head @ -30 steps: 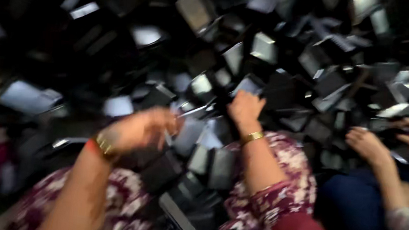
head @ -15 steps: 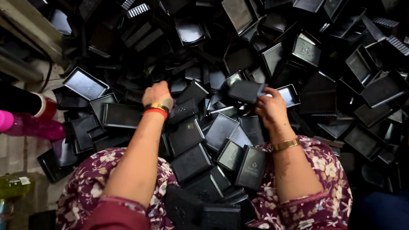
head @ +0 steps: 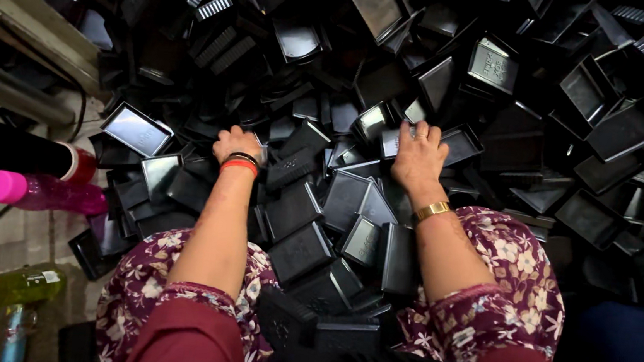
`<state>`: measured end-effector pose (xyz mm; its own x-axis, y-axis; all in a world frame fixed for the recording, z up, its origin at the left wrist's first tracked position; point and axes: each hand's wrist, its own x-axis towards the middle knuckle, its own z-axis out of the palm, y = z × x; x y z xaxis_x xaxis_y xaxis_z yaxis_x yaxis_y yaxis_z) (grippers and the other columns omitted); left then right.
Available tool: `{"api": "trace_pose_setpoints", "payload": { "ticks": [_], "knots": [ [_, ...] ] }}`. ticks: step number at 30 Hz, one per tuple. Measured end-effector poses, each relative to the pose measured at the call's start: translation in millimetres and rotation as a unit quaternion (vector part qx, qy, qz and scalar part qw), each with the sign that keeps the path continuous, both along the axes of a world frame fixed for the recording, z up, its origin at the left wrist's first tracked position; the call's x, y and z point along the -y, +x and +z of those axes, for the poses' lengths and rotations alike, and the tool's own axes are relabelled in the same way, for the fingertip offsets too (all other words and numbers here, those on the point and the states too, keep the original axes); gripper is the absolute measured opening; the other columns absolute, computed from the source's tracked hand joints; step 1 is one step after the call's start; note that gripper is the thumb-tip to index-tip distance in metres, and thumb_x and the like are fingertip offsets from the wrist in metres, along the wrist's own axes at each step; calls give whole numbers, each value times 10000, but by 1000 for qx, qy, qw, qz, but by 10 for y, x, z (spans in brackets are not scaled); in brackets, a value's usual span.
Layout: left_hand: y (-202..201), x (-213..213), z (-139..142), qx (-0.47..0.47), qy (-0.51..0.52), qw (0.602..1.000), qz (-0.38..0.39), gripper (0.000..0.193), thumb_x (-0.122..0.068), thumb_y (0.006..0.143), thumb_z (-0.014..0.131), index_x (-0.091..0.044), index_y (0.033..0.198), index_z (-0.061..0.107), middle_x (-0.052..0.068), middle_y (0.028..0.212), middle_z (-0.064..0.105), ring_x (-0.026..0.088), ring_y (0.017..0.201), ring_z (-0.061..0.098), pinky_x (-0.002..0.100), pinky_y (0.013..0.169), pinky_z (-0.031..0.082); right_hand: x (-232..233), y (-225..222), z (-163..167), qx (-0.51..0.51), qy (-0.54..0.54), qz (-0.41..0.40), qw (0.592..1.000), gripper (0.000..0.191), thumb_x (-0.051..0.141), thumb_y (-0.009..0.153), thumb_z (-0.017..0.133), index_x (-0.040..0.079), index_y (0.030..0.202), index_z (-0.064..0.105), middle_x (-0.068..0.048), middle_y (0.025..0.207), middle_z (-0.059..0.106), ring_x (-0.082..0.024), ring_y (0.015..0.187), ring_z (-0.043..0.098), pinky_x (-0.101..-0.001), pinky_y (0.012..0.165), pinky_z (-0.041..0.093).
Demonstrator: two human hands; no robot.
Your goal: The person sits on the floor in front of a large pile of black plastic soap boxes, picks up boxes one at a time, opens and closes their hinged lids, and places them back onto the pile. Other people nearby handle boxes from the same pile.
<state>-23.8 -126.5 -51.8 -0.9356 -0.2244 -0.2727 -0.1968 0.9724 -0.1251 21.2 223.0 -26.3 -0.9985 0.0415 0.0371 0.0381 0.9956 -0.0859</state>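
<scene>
A big heap of black plastic trays (head: pixel 495 64) fills the floor in front of me and spills over my lap. My left hand (head: pixel 236 145) lies knuckles up on the heap at centre left, fingers curled down among the trays; what they grip is hidden. It wears red and black bangles. My right hand (head: pixel 420 154), with a gold bangle at the wrist, rests palm down with fingers apart on a small shiny tray (head: pixel 389 140). Several trays (head: pixel 345 200) lie flat between my forearms, above my floral-clad knees.
On the tiled floor at left lie a black and red bottle (head: pixel 29 154), a pink-capped bottle (head: pixel 41 194) and a green bottle (head: pixel 6 288). A metal pipe (head: pixel 11 92) and a ledge run along the upper left. Another person's blue clothing (head: pixel 625 355) shows at lower right.
The blurred view has steadied. My left hand has slid left along the heap. My right hand, which held a tray up half a second ago, now lies flat on the pile.
</scene>
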Motion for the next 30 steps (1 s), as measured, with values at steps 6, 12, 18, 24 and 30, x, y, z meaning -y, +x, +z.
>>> {"api": "trace_pose_setpoints", "payload": {
  "ticks": [6,12,18,24,30],
  "knots": [
    [-52,-30,233,-112,36,992,-46,259,-241,1028,545,-195,1233,696,81,1201,676,315,1135,622,454,921,518,35,40,436,-30,-14,-65,997,705,242,654,823,136,1310,585,-125,1392,498,-353,1298,415,-613,1079,313],
    [154,-710,358,-271,708,652,-26,184,-107,1087,722,-108,1264,672,48,1097,638,149,954,581,310,841,508,266,207,786,-5,-542,-70,837,732,518,851,731,33,1358,524,-91,1284,613,-213,1218,577,-354,1088,437],
    [841,-1453,438,-166,821,546,-2,536,-140,1016,586,-49,1519,425,73,1467,570,149,1336,544,302,1148,399,679,534,493,3,-780,49,623,638,490,1063,480,3,1476,496,-44,1356,623,-124,1234,562,-283,1086,418],
    [956,-1316,963,-100,783,612,-46,821,-92,857,791,-84,1559,367,121,1435,520,248,1328,516,392,1108,439,667,583,425,-46,-740,55,669,659,508,1078,449,15,1514,464,-59,1397,604,-128,1279,548,-278,1108,412],
    [909,-1197,1072,-48,891,450,42,865,31,736,817,-93,1508,445,86,1407,564,224,1291,548,389,1097,489,622,590,566,-27,-726,52,685,660,504,1082,445,16,1525,478,-67,1401,625,-141,1285,559,-290,1117,411]
  ]
}}
